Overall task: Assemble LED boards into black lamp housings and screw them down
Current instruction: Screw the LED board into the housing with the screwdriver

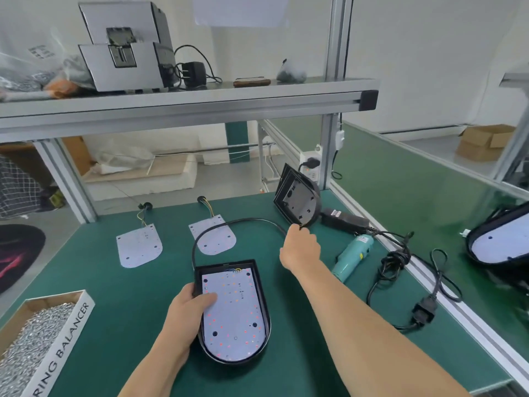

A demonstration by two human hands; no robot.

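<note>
Gripping filled housing (pixel 217 266), left hand (pixel 186 308); right hand (pixel 300 247) pinching leaning housing (pixel 297 199).

Left hand (pixel 189 310) grips the left rim of the lamp housing (pixel 211 267), which lies flat on the green mat (pixel 128 310). Thumb rests on the LED board (pixel 232 319) seated inside. Right hand (pixel 300 249) is outstretched, fingers curled at the lower edge of the empty housing stack (pixel 297 202). Two loose boards (pixel 139 246) lie beyond.
</note>
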